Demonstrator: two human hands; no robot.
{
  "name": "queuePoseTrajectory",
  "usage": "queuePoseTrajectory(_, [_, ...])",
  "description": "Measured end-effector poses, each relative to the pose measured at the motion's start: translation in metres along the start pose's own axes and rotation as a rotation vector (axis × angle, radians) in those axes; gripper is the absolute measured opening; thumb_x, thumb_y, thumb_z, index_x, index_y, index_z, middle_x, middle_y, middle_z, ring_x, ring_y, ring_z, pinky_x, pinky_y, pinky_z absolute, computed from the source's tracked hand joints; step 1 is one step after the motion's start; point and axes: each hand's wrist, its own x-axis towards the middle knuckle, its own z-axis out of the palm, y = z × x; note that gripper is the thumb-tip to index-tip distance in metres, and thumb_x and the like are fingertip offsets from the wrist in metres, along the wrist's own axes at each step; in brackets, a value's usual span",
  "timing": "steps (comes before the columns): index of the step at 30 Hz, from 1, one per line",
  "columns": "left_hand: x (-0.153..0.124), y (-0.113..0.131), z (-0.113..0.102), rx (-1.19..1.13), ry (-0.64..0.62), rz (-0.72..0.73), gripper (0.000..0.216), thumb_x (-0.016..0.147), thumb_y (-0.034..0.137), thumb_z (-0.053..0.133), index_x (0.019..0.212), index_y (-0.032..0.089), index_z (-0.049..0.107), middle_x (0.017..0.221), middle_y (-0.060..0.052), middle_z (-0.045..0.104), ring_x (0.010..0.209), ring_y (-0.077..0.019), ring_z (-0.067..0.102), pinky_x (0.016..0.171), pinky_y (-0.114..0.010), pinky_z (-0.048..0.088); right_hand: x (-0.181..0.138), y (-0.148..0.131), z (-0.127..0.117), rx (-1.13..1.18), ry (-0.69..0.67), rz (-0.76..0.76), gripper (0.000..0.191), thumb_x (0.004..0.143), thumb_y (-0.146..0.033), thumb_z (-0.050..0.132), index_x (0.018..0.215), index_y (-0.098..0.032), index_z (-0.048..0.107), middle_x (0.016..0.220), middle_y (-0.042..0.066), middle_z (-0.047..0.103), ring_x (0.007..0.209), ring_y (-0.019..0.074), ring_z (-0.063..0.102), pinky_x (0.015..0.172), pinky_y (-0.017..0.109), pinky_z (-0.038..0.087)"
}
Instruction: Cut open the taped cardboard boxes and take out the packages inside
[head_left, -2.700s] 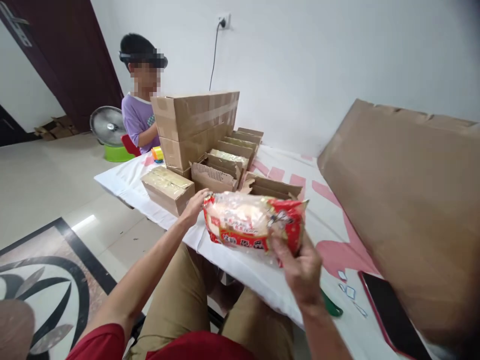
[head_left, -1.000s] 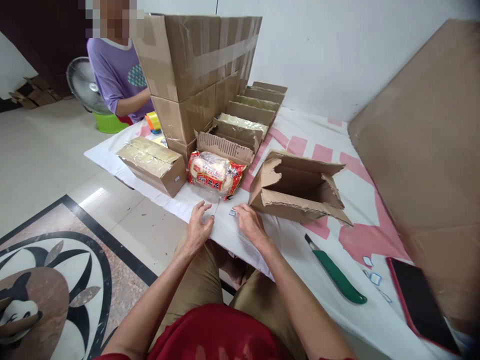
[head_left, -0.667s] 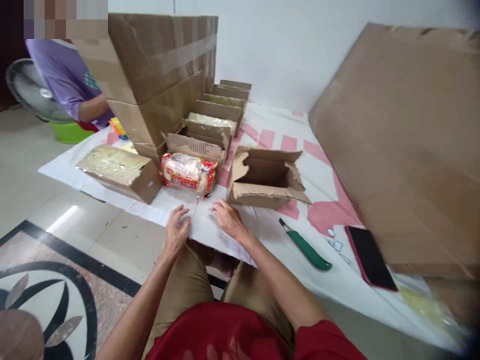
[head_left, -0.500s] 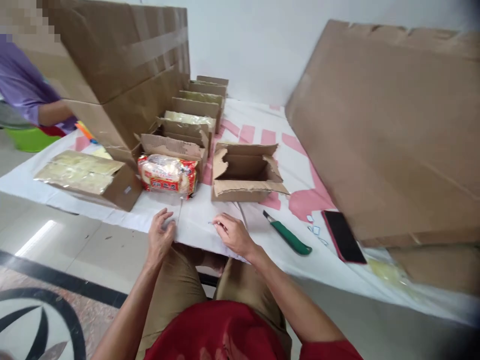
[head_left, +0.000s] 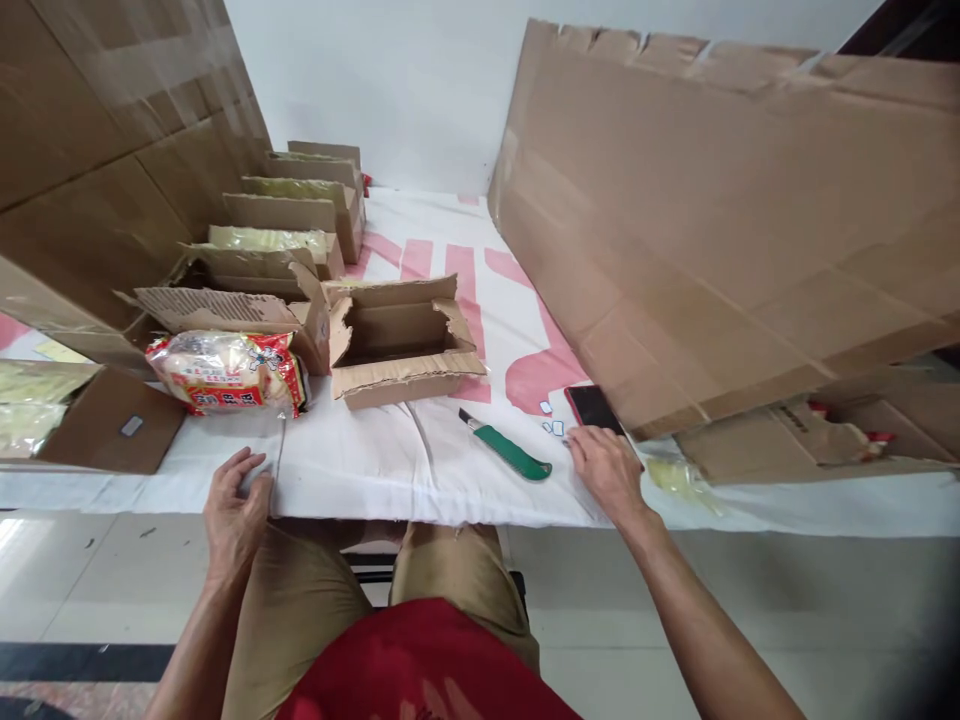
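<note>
My left hand rests at the table's front edge, its fingers curved and apart from the thumb, with nothing in it. Just beyond it lies a clear and red plastic food packet. My right hand is by the near end of the phone, its fingers drawn together beside small blue-edged labels. Whatever the fingertips may hold is too small to make out. Between my hands a green utility knife lies on the cloth, blade end pointing away. Behind the knife stands an open cardboard box with torn flaps.
Several small boxes form a row at the back left, beside large stacked cartons. A filled box sits at the left edge. One large cardboard sheet or carton leans at the right, above another box.
My right hand has moved right, from in front of the open box to the labels and phone. My left hand stays near the table edge. The view has turned to the right.
</note>
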Motion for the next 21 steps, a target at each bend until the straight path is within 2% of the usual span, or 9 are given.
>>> queuePoseTrajectory(3, [0.000, 0.002, -0.002, 0.020, -0.015, -0.015, 0.034, 0.077, 0.043, 0.061, 0.099, 0.022, 0.074, 0.129, -0.011, 0.069, 0.122, -0.0343, 0.066, 0.112, -0.055, 0.050, -0.005, 0.011, 0.009, -0.006, -0.099, -0.041, 0.024, 0.081, -0.016, 0.056, 0.088, -0.023, 0.078, 0.093, 0.010, 0.081, 0.083, 0.0244, 0.069, 0.075, 0.035, 0.045])
queuePoseTrajectory(7, [0.002, 0.002, -0.004, 0.032, -0.036, -0.008, 0.034, 0.077, 0.044, 0.061, 0.099, 0.022, 0.074, 0.130, -0.011, 0.070, 0.123, -0.0338, 0.066, 0.113, -0.053, 0.049, -0.004, 0.024, 0.008, -0.005, -0.140, -0.017, 0.037, 0.084, -0.014, 0.050, 0.104, -0.024, 0.078, 0.095, 0.006, 0.082, 0.084, 0.0229, 0.073, 0.075, 0.034, 0.049])
queuePoseTrajectory(10, [0.003, -0.001, -0.005, 0.026, -0.054, -0.006, 0.036, 0.078, 0.046, 0.061, 0.101, 0.022, 0.075, 0.130, -0.012, 0.070, 0.123, -0.0338, 0.066, 0.111, -0.053, 0.050, 0.001, 0.029, -0.004, -0.014, -0.114, 0.012, 0.035, 0.087, -0.018, 0.048, 0.103, -0.023, 0.078, 0.093, 0.007, 0.082, 0.082, 0.0239, 0.074, 0.075, 0.035, 0.053])
queuePoseTrajectory(13, [0.002, -0.003, -0.005, -0.005, -0.030, -0.007, 0.038, 0.078, 0.047, 0.061, 0.102, 0.021, 0.074, 0.129, -0.013, 0.070, 0.113, -0.0329, 0.069, 0.104, -0.054, 0.054, 0.004, 0.021, -0.019, 0.001, -0.039, 0.004, 0.032, 0.091, -0.025, 0.047, 0.099, -0.022, 0.077, 0.097, 0.010, 0.082, 0.084, 0.0268, 0.076, 0.076, 0.039, 0.055])
queuePoseTrajectory(15, [0.004, -0.003, -0.004, -0.049, 0.004, 0.017, 0.038, 0.079, 0.046, 0.060, 0.104, 0.020, 0.073, 0.129, -0.014, 0.070, 0.108, -0.0310, 0.070, 0.098, -0.053, 0.057, 0.002, 0.004, -0.023, 0.058, 0.053, -0.034, 0.028, 0.093, -0.030, 0.050, 0.098, -0.025, 0.076, 0.097, 0.009, 0.082, 0.084, 0.0274, 0.076, 0.076, 0.039, 0.057])
queuePoseTrajectory(17, [0.013, -0.003, -0.002, -0.098, 0.045, 0.067, 0.037, 0.081, 0.043, 0.061, 0.109, 0.020, 0.072, 0.128, -0.014, 0.069, 0.115, -0.0302, 0.068, 0.097, -0.049, 0.058, -0.003, -0.024, -0.017, 0.158, 0.138, -0.081, 0.023, 0.094, -0.037, 0.056, 0.101, -0.028, 0.076, 0.098, 0.007, 0.081, 0.084, 0.0269, 0.077, 0.075, 0.038, 0.058])
queuePoseTrajectory(19, [0.029, -0.004, 0.001, -0.137, 0.110, 0.088, 0.041, 0.081, 0.037, 0.062, 0.118, 0.020, 0.068, 0.127, -0.014, 0.068, 0.118, -0.0292, 0.066, 0.097, -0.046, 0.057, -0.012, -0.066, 0.001, 0.308, 0.081, -0.170, 0.021, 0.095, -0.038, 0.058, 0.103, -0.030, 0.075, 0.096, 0.005, 0.081, 0.079, 0.0244, 0.076, 0.071, 0.035, 0.061])
queuePoseTrajectory(21, [0.047, -0.007, 0.005, -0.164, 0.174, 0.066, 0.054, 0.079, 0.033, 0.066, 0.132, 0.021, 0.061, 0.133, -0.016, 0.064, 0.120, -0.0297, 0.065, 0.099, -0.047, 0.056, -0.021, -0.119, 0.027, 0.495, -0.036, -0.298, 0.020, 0.097, -0.034, 0.057, 0.102, -0.030, 0.075, 0.093, 0.003, 0.081, 0.078, 0.0226, 0.077, 0.070, 0.034, 0.062])
